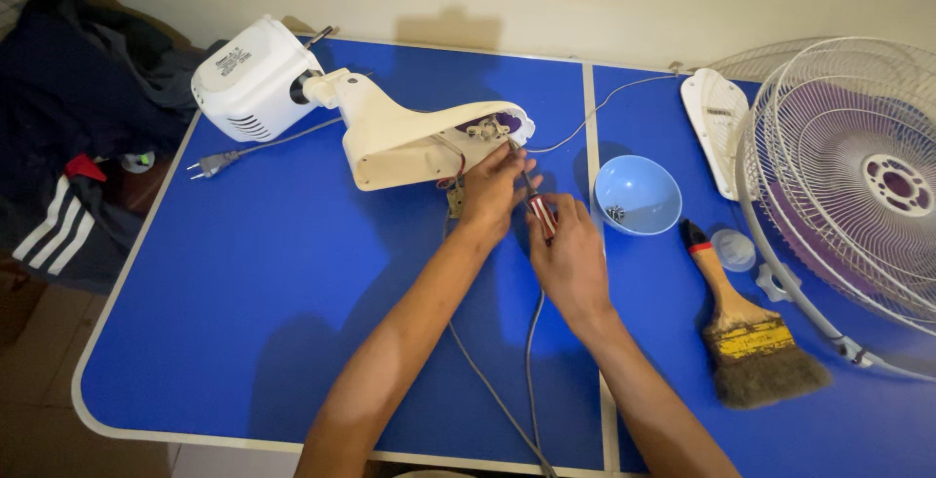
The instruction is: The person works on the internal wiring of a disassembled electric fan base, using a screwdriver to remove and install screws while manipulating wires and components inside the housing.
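Cream fan body [409, 137] beyond hands, right hand [570, 258] apparently gripping screwdriver [536, 207]

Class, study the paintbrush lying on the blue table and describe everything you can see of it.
The flat wooden-handled paintbrush lies on its side on the blue folding table, right of the person's right hand. It has a red-and-black handle tip, a tan wooden handle, a yellow band at the ferrule and splayed, worn grey-brown bristles pointing toward the near edge. No hand touches it; it lies beside the white wire fan guard.
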